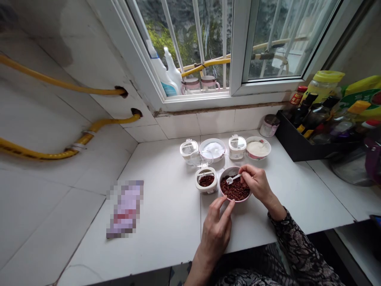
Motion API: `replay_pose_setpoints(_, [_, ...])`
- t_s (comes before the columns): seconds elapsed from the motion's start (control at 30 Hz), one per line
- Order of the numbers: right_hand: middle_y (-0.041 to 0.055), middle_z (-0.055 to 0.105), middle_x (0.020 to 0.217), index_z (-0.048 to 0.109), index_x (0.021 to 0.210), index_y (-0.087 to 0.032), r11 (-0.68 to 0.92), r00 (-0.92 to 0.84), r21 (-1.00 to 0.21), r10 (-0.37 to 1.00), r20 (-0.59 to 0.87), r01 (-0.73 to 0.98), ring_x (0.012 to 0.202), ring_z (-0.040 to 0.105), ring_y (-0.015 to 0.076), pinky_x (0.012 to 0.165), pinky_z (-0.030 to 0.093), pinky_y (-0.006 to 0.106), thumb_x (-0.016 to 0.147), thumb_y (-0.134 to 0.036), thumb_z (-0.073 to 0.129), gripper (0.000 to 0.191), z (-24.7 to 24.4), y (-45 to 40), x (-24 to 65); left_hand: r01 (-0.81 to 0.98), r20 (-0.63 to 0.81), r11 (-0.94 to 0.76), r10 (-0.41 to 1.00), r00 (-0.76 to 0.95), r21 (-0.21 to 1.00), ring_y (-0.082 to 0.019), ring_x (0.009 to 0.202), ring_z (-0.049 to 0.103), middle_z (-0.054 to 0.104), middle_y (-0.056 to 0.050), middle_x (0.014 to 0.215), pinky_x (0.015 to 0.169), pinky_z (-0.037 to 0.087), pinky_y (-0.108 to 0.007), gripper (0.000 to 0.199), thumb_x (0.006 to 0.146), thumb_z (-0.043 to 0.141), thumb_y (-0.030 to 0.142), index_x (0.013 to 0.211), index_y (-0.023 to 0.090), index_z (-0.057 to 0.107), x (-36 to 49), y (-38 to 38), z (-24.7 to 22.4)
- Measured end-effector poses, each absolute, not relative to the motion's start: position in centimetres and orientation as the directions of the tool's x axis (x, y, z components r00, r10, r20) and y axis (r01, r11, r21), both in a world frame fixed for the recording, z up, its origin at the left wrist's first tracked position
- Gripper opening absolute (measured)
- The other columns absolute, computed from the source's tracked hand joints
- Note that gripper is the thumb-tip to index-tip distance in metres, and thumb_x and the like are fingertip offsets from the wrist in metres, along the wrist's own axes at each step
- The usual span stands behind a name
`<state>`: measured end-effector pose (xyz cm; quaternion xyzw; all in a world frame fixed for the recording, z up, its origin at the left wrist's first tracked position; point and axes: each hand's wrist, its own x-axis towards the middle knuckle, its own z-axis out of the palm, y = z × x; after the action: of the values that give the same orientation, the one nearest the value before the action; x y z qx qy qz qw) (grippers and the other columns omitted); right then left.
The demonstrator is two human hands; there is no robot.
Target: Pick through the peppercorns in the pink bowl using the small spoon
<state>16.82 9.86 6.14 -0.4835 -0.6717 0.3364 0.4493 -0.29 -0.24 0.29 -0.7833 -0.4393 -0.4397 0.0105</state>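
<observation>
My right hand [256,184] is closed on the handle of a small white spoon [229,180], whose head is over the bowl. Dark reddish-brown grains, perhaps Sichuan peppercorns [238,191], fill much of this pinkish-white bowl [238,201]. With fingers stretched and apart, my left hand [216,226] touches the bowl's near rim. Just left of the bowl stands a white-rimmed seasoning jar [206,190], its clear lid raised, with the same dark grains inside. Behind are two more clear-lidded jars, a left jar [189,150] and a right jar [237,147].
A bowl of white powder [213,149] and a bowl of off-white grains [258,148] stand at the back. A black bottle rack [303,143] occupies the right. A blurred purple packet [126,208] lies left. A lidded jar [269,125] stands by the wall below the window.
</observation>
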Motion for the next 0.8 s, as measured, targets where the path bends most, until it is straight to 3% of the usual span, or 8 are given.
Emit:
replay_pose_setpoints(0.47, [-0.0031, 0.061, 0.051, 0.061, 0.074, -0.018, 0.072, -0.09, -0.997, 0.993, 0.074, -0.025, 0.039, 0.053, 0.0107, 0.042, 0.044, 0.022, 0.078, -0.03, 0.058, 0.013, 6.9, 10.1, 16.8, 0.695, 0.695, -0.614, 0.682, 0.228, 0.374, -0.023, 0.124, 0.054, 0.054, -0.014, 0.128, 0.101, 0.054, -0.038, 0.056, 0.088, 0.045, -0.006, 0.137, 0.018, 0.054, -0.3, -0.3, 0.1])
replay_pose_setpoints(0.67, [0.0009, 0.07, 0.069, 0.062, 0.092, -0.019, 0.309, -0.117, -0.951, 0.945, 0.305, 0.018, 0.055, 0.065, 0.0133, 0.056, 0.054, 0.025, 0.092, -0.03, 0.055, 0.012, 6.5, 9.5, 15.8, 0.69, 0.706, -0.623, 0.67, 0.23, 0.367, -0.023, 0.125, 0.053, 0.054, -0.014, 0.128, 0.102, 0.053, -0.038, 0.056, 0.088, 0.044, -0.006, 0.138, 0.018, 0.054, -0.3, -0.2, 0.0])
replay_pose_setpoints(0.8, [0.0049, 0.073, 0.081, 0.063, 0.097, -0.02, 0.64, -0.274, -0.734, 0.765, 0.583, 0.227, 0.07, 0.068, 0.0163, 0.067, 0.055, 0.029, 0.096, -0.018, 0.049, 0.014, 6.5, 8.9, 14.7, 0.69, 0.714, -0.627, 0.662, 0.229, 0.361, -0.023, 0.125, 0.052, 0.053, -0.014, 0.129, 0.103, 0.052, -0.037, 0.056, 0.087, 0.044, -0.006, 0.137, 0.018, 0.054, -0.3, -0.1, 0.1])
